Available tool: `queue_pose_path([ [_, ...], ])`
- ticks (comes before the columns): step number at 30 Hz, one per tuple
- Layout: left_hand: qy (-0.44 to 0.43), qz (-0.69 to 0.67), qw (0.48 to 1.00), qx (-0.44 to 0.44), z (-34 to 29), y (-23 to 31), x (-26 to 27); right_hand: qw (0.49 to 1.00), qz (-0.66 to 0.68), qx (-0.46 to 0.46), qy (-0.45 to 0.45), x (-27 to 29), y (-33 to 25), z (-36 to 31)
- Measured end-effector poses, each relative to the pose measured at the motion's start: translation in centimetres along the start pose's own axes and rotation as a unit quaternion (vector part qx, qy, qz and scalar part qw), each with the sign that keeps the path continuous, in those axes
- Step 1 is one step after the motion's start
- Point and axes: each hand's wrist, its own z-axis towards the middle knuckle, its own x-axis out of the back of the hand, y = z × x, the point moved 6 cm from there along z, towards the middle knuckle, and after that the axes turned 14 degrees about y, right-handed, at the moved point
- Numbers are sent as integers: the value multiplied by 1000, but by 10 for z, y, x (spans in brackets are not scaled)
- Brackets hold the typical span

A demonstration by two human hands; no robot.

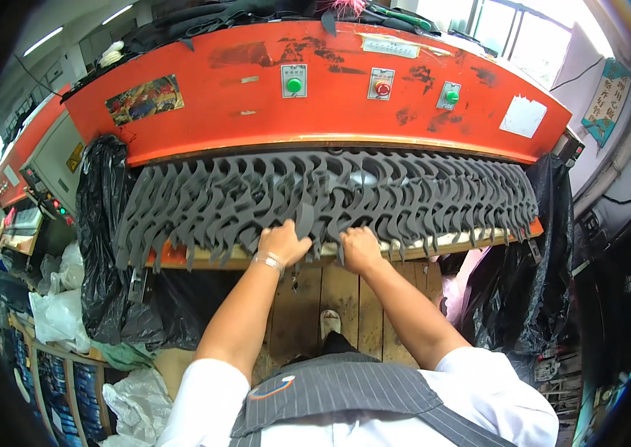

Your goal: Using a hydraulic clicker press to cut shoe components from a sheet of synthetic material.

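Note:
A wide dark grey sheet (442, 195), cut through with rows of curved holes like foam left over from die-cutting, lies across the bed of a red-orange machine. Ragged strips of it hang over the bed's front edge. My left hand (283, 243) is closed at that near edge, left of the middle, beside a grey flap that stands up by its fingers. To its right, my right hand (360, 248) is closed on the hanging strips. The fingertips of both hands are partly hidden.
The machine's red front panel (211, 119) rises behind the bed, with green buttons (294, 85) and a red button (382, 88). Black plastic sheeting (103, 238) hangs at both sides. Clear plastic bags (136, 406) lie at lower left. Below is a wooden plank floor (297, 305).

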Motion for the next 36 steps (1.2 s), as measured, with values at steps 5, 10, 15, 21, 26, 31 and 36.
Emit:
queue_pose_path([
  [5,-65,-21,996,-51,-11,12,1,966,54,-26,-251,13,9,0],
  [10,-239,-148,959,-28,-11,-14,28,946,251,-144,-143,70,38,116],
  [15,-227,-475,845,94,69,-14,84,938,76,-328,-83,-21,92,212],
  [21,-65,-643,747,154,168,6,97,928,88,-360,19,-77,107,226],
  [26,-29,-701,684,203,202,22,71,685,510,-492,172,-74,165,194],
  [31,1,-703,680,207,211,27,47,644,659,-355,155,20,113,183],
  [36,-95,-615,780,73,190,32,69,748,634,-193,-34,26,41,170],
])
